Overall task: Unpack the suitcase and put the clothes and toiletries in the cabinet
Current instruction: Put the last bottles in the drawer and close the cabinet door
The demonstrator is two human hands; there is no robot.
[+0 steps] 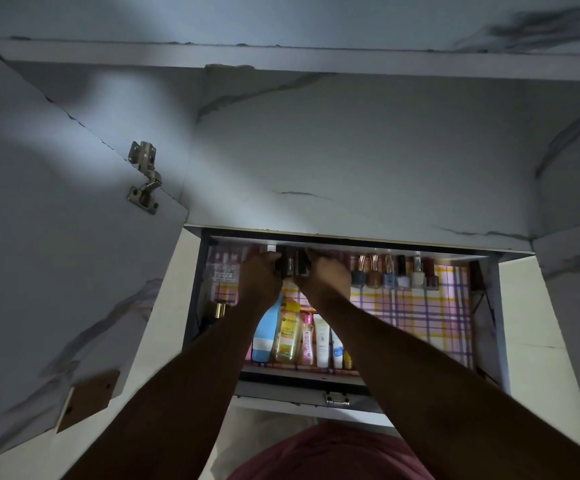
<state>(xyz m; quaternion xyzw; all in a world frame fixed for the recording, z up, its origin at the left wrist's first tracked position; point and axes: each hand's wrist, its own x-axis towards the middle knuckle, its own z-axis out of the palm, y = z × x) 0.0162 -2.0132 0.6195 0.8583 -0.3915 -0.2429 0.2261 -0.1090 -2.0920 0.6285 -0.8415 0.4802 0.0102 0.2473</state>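
Note:
An open cabinet drawer [454,327] lined with pink, yellow and purple checked paper lies below me. My left hand [259,278] and my right hand [323,273] reach to its far edge and together grip a small dark box-like item [292,263] between them. To the right of my hands stands a row of nail polish bottles [396,271]. Nearer me lie a blue bottle [266,330], a yellow Garnier bottle [286,336], a pink bottle [307,337] and white tubes [322,337]. Clear bottles [224,271] sit at the far left.
A marble-patterned shelf [350,150] overhangs the drawer's far end. The open cabinet door [56,220] with a metal hinge [144,176] stands on the left. The drawer front has a metal latch [336,398]. The right half of the liner holds nothing.

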